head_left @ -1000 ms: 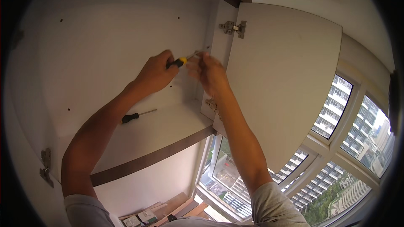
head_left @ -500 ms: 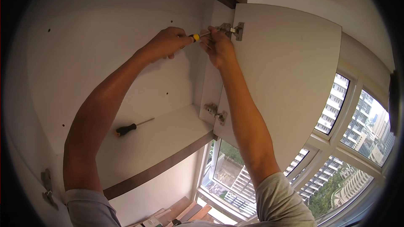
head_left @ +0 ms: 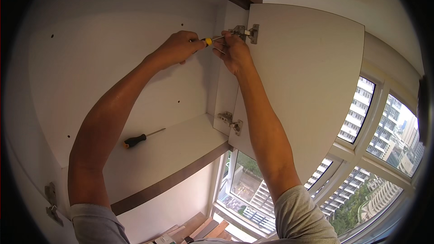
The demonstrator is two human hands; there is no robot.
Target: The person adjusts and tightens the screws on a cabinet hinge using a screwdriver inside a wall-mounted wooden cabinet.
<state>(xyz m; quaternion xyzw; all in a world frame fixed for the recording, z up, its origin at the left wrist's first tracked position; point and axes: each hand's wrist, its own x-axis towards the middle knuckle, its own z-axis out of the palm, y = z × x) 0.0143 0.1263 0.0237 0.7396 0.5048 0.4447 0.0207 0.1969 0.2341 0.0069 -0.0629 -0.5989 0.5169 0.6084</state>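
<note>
My left hand [head_left: 181, 46] is closed around the handle of a screwdriver [head_left: 208, 41] with a yellow and black grip. Its metal shaft points right, toward the upper metal hinge [head_left: 254, 34], which joins the cabinet side to a white cabinet door [head_left: 307, 72]. At the shaft's far end, the fingertips of my right hand [head_left: 237, 53] pinch it close to the hinge, with the lower fingers loosely apart. The screwdriver's tip is hidden by those fingers. Below, a matching lower hinge [head_left: 230, 123] is attached to the same door.
A second screwdriver [head_left: 135, 141], black-handled, lies on the cabinet's bottom panel [head_left: 176, 153]. Another hinge [head_left: 53, 203] is on the left door. The open door hangs in front of windows [head_left: 384, 122] at right. Wood-coloured pieces [head_left: 210, 229] lie below the cabinet.
The view has shifted slightly, so the door and hinges appear a little further left. Both hands keep their places at the screwdriver and upper hinge.
</note>
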